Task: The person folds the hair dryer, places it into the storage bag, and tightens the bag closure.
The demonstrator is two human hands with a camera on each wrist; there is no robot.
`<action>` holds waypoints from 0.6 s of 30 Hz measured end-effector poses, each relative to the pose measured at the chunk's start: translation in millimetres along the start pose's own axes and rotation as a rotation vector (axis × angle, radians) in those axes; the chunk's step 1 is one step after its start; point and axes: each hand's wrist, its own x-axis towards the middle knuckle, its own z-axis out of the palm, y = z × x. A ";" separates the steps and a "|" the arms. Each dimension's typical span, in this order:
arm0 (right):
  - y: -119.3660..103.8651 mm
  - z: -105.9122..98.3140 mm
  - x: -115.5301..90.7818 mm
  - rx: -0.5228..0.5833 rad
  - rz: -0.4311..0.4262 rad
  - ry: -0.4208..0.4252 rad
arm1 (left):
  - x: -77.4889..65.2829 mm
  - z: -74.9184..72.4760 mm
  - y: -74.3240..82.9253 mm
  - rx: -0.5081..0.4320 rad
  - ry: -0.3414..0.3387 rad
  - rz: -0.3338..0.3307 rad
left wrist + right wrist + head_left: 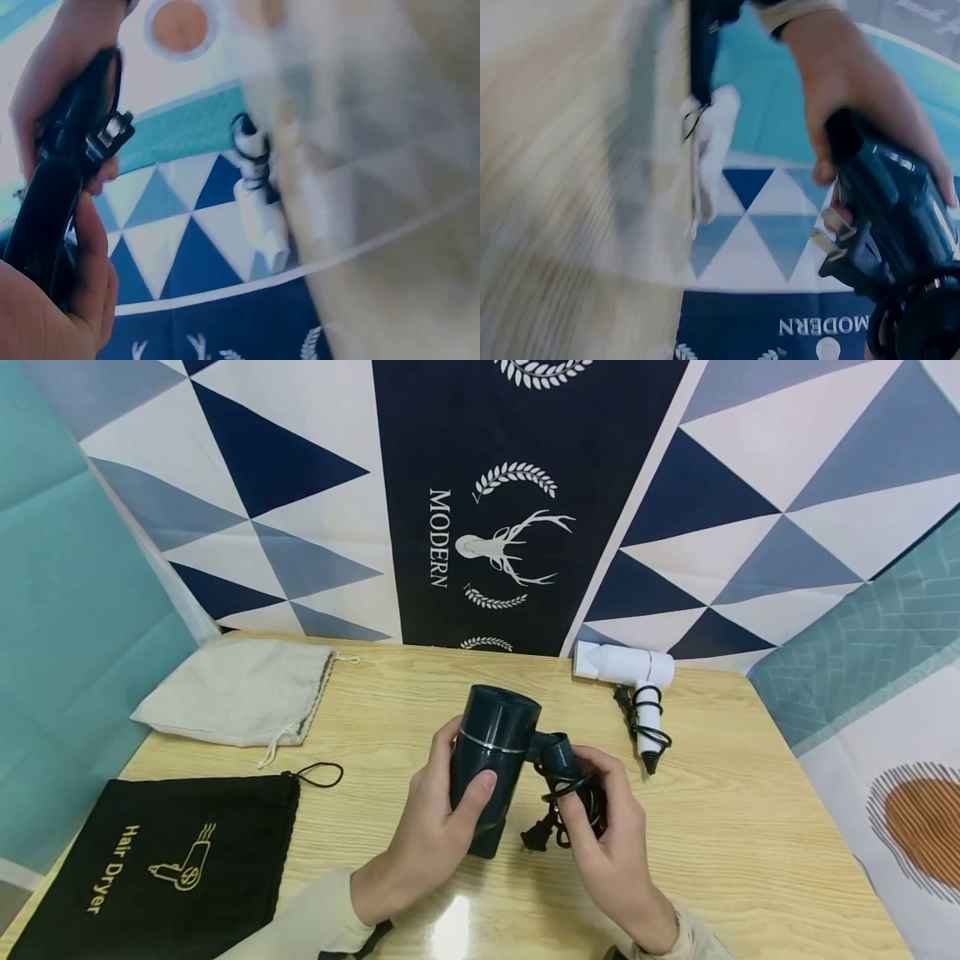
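Over the counter (720, 843), the left hand (427, 831) is curled round the barrel (501, 714) of a dark hair dryer (491, 756), the right hand (615, 843) round its handle (559, 758). Adjusting the handle seems underway; next calls for a steady barrel.

A dark blue-green hair dryer (502, 764) is held above the desk (750, 827), its barrel gripped by the left hand (431, 827) and its handle (557, 756) by the right hand (615, 847). The glossy barrel is circled by a thin silver band (495, 747) and is slightly tilted. The handle, joined at the barrel's side, is wrapped in black cord (561, 791); the plug (536, 835) is left dangling beside it, metal prongs (832, 232) exposed.
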 end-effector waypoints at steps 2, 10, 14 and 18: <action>-2.0 1.8 -0.8 0.006 0.026 0.000 | -2.4 4.0 4.3 -0.014 0.011 0.000; -24.7 -0.3 8.8 0.003 0.011 -0.006 | 2.8 -6.8 30.5 -0.019 -0.054 -0.043; -29.3 -0.8 11.5 0.027 0.005 -0.019 | 8.1 -16.3 36.5 0.003 -0.128 -0.107; -28.7 -2.4 12.2 0.076 0.002 -0.045 | 11.3 -23.7 38.7 -0.025 -0.188 -0.176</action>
